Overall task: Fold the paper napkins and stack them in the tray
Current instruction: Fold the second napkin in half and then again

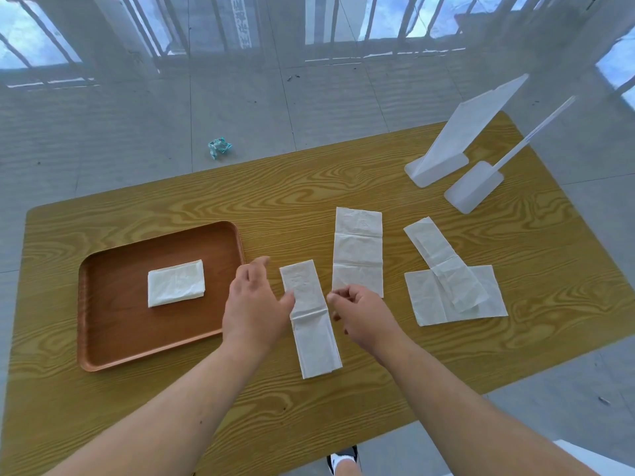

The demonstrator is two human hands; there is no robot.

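Note:
A brown wooden tray (113, 341) lies on the left of the table with one folded white napkin (176, 283) in its middle. A long narrow napkin strip (311, 338) lies between my hands. My left hand (254, 304) hovers at its left edge, fingers apart, thumb touching the paper. My right hand (360, 314) is at its right edge with fingers curled and nothing clearly pinched. Another long napkin (357, 249) lies just beyond. Two more napkins lie crossed at the right, a narrow strip (436, 252) lying over a wider sheet (426, 300).
The wood-grain table (240, 201) holds two white plastic stands (443, 163) (474, 190) at the far right. A crumpled blue-and-white wrapper (219, 147) lies on the tiled floor beyond the table. A shoe (343, 460) shows below the near edge.

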